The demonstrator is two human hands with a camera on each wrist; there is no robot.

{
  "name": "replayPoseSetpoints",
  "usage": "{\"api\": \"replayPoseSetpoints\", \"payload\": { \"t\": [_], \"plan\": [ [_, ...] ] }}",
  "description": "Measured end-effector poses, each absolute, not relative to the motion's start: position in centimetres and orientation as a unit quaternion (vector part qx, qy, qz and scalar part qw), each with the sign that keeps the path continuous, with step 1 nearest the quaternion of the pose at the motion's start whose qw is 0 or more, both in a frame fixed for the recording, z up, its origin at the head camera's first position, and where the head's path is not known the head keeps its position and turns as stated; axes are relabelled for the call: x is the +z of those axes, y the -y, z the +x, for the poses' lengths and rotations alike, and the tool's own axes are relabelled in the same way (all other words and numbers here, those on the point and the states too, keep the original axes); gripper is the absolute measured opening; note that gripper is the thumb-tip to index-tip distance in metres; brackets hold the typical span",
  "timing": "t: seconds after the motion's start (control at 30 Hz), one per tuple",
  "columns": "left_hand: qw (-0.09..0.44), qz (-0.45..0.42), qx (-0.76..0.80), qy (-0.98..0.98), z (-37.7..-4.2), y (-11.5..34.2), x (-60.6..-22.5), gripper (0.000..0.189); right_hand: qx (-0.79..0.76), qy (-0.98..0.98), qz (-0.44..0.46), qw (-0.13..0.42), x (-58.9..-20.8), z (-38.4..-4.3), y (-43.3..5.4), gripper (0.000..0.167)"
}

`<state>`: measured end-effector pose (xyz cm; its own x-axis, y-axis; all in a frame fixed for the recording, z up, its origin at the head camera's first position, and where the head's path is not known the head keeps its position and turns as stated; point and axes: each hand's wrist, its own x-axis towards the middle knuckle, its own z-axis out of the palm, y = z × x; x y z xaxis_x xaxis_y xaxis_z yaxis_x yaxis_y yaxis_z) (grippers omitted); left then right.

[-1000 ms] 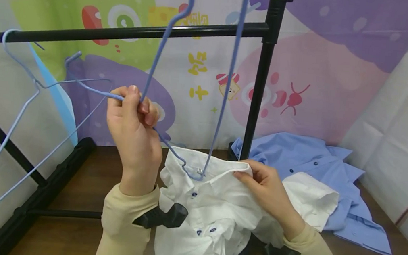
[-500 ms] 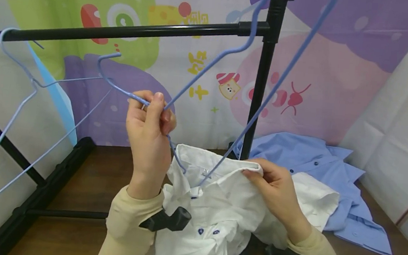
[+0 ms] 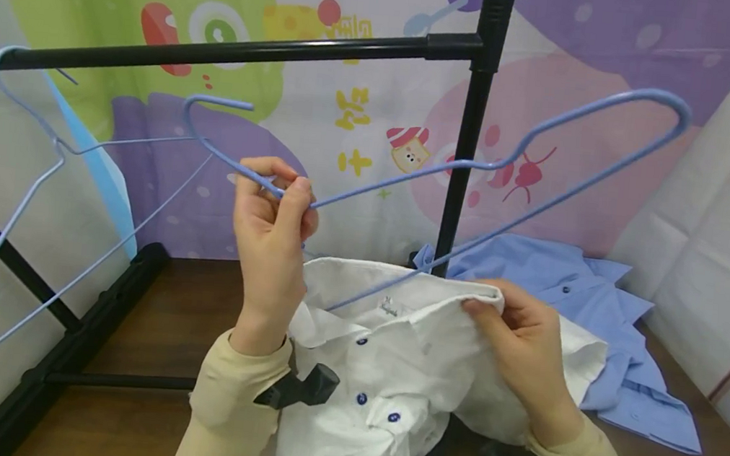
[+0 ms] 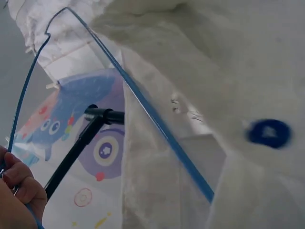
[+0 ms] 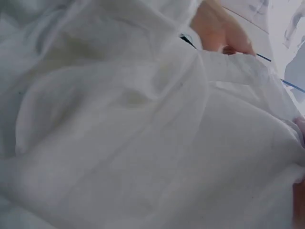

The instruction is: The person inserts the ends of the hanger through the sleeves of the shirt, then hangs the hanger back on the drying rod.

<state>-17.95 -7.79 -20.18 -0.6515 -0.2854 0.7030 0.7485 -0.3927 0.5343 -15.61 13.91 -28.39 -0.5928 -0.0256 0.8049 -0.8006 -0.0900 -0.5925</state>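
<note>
In the head view my left hand (image 3: 273, 256) pinches a blue wire hanger (image 3: 402, 180) at the base of its hook. One shoulder of the hanger sticks out to the right, above the collar; its other end goes down into the neck of a white shirt (image 3: 378, 374) and is hidden there. My right hand (image 3: 523, 358) grips the shirt's collar at its right side, thumb in front. Dark blue buttons run down the shirt front. The left wrist view shows the hanger wire (image 4: 157, 119) passing behind the white cloth. White cloth (image 5: 143, 133) fills most of the right wrist view.
A black garment rack (image 3: 256, 52) stands behind, its upright to the right of centre. Another blue hanger (image 3: 50, 179) hangs from its bar at the left. On the brown table (image 3: 155, 318), a light blue shirt (image 3: 628, 352) lies at the right.
The hanger has swung over to the right, so its free shoulder now points right instead of up. My left hand moved slightly right. My right hand shifted right with the collar.
</note>
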Motion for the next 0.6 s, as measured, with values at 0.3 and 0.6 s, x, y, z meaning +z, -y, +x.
{"api": "replayPoseSetpoints", "payload": {
  "t": [0.3,0.6],
  "plan": [
    [0.291,-0.266,-0.767,0.506,-18.1,7.6,-21.1,0.016,0.674,0.585,0.332,0.306,-27.9,-15.1,-14.4,0.017],
    [0.267,-0.257,-0.770,0.519,-18.5,7.6,-21.7,0.014,0.681,0.580,0.318,0.314,-27.8,-15.1,-14.3,0.019]
  ]
}}
